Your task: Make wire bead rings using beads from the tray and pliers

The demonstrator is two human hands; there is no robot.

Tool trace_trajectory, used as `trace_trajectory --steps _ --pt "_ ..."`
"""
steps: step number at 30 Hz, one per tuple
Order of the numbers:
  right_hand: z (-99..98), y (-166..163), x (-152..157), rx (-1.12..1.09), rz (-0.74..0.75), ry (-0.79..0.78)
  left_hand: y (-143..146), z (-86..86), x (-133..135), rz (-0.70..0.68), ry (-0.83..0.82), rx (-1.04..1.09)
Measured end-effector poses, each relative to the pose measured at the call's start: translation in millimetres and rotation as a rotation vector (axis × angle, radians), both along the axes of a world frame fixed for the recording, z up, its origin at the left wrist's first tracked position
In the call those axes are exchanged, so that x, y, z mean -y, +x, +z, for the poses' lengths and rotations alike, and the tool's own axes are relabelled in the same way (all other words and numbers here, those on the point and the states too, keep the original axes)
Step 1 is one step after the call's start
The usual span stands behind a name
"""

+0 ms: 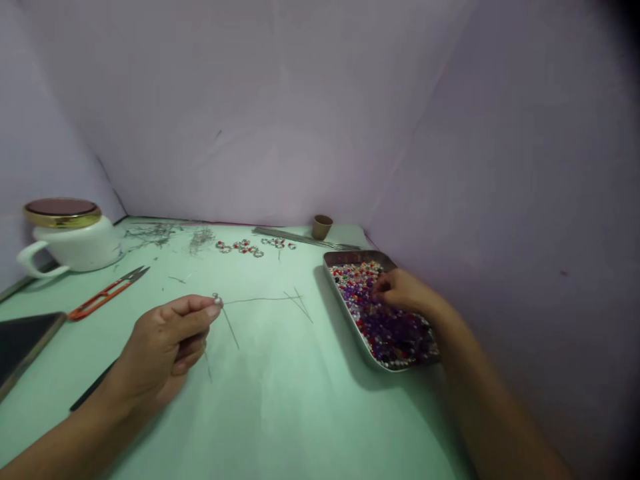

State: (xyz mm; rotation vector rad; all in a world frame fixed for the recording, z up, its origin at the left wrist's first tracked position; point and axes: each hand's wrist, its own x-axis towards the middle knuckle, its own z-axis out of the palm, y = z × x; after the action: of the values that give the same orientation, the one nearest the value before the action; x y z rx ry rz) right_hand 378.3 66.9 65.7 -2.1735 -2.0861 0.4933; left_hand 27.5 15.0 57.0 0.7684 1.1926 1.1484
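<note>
Between the thumb and forefinger of my left hand [167, 337] is a small cluster of silvery beads [217, 301]. A thin wire [263, 299] runs from the cluster to the right, and a shorter end slants down toward me. My right hand [400, 291] reaches into a metal tray [353, 327] of mixed beads [363, 293], with purple, red and pale ones showing. Its fingers are bent together at the beads, and whether they pinch one is hidden.
Orange thread snips [107, 295] lie at the left, near a lidded white mug [83, 243] and a dark flat object [25, 340]. Along the back are wire scraps [155, 233], beaded rings [245, 247], a bundle of straight wires [300, 237] and a small brown cup [321, 227].
</note>
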Motion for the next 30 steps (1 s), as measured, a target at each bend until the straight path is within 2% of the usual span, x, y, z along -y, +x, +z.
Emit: trace_trajectory --steps 4,11,17,30 --pt "-13.7 10.8 -4.8 0.103 0.079 -0.100 2.2 2.3 -0.3 0.001 -0.041 -0.032" --pt "-9.7 18.9 -2.8 0.158 0.077 -0.123 4.7 4.5 2.1 -0.011 -0.095 -0.092" --pt "-8.9 6.4 -1.3 0.148 0.126 -0.127 8.9 2.7 2.2 0.031 -0.100 -0.131" --pt "-5.0 -9.1 3.0 0.215 0.152 -0.119 9.6 3.4 4.0 -0.027 -0.094 -0.130"
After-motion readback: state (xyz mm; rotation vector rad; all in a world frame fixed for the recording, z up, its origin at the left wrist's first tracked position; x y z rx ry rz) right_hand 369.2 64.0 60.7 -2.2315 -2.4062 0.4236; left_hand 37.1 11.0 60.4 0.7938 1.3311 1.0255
